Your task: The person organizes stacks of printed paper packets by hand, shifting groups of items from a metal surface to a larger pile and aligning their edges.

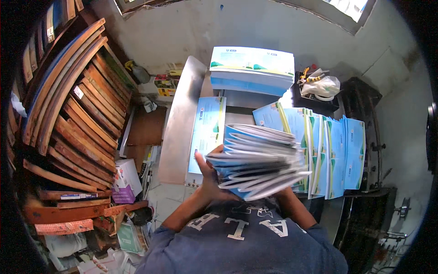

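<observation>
A thick bundle of blue and white booklets (260, 157) is held up in front of my chest, its page edges fanned and blurred. My left hand (211, 180) grips the bundle's left side, with the thumb up along it. At the near right underside, my right hand (285, 195) also holds the bundle; its fingers are hidden beneath the pages. Left of the bundle, a flat blue booklet (207, 128) lies on the metal work surface (175, 137). To the right, a row of overlapping blue booklets (335, 153) is spread out.
A tall stack of blue printed sheets (252, 73) stands at the back. Behind the row, a black box (315, 101) holds tools and a plastic bag. Wooden boards (73, 123) fill a rack on the left, near a white and purple carton (127, 182). Black machinery (365, 219) stands at right.
</observation>
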`<act>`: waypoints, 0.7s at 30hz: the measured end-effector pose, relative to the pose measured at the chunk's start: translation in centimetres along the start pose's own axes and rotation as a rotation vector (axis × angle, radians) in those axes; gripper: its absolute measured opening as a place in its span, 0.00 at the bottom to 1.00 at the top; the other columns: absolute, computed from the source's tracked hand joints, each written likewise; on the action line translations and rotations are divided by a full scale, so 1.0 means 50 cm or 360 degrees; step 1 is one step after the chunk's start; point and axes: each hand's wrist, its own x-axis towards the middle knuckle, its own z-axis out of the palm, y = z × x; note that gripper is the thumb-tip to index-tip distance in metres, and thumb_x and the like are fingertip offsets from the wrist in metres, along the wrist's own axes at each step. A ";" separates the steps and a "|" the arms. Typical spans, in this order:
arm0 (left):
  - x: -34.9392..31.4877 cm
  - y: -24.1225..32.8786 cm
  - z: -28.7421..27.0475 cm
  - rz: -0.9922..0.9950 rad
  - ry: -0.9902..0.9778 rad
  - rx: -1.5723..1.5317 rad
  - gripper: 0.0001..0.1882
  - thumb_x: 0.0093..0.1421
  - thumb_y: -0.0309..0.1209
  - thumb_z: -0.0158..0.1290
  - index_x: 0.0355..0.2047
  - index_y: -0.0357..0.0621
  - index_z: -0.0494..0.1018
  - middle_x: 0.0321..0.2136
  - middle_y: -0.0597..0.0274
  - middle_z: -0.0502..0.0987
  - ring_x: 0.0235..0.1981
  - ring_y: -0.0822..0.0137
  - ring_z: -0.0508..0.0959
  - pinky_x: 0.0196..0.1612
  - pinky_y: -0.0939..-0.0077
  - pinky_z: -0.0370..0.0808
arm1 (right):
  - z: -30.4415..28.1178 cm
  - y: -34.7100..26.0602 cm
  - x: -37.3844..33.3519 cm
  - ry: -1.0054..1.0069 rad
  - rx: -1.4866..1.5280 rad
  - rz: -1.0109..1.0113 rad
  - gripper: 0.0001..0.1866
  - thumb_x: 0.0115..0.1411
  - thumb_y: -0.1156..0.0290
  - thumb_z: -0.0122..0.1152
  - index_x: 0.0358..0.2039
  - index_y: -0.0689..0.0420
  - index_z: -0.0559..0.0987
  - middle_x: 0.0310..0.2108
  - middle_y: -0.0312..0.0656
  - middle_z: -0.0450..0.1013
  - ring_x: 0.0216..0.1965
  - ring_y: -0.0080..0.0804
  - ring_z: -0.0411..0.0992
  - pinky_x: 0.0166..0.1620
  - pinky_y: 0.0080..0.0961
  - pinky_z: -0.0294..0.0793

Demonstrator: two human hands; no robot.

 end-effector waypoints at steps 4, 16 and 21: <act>-0.049 0.022 -0.045 -0.0059 -0.0011 -0.0163 0.60 0.44 0.50 0.72 0.67 0.40 0.46 0.65 0.39 0.52 0.67 0.45 0.53 0.69 0.54 0.49 | 0.203 -0.129 -0.070 -0.0272 -0.1422 -0.0874 0.56 0.48 0.57 0.76 0.69 0.59 0.49 0.66 0.49 0.56 0.65 0.39 0.59 0.67 0.37 0.56; -0.040 -0.003 0.006 -0.0117 0.0150 -0.0527 0.71 0.43 0.51 0.72 0.68 0.41 0.28 0.67 0.33 0.37 0.70 0.41 0.42 0.70 0.51 0.42 | 0.220 -0.115 -0.095 0.0082 -0.1226 -0.0671 0.42 0.54 0.64 0.71 0.64 0.60 0.58 0.59 0.49 0.65 0.60 0.36 0.63 0.63 0.37 0.62; -0.034 -0.014 0.018 -0.0131 0.0200 -0.0701 0.76 0.42 0.51 0.72 0.68 0.41 0.20 0.68 0.30 0.30 0.71 0.40 0.38 0.70 0.50 0.40 | 0.207 -0.113 -0.102 0.0166 -0.1309 -0.0725 0.38 0.56 0.61 0.68 0.62 0.60 0.61 0.57 0.48 0.67 0.58 0.35 0.65 0.61 0.36 0.65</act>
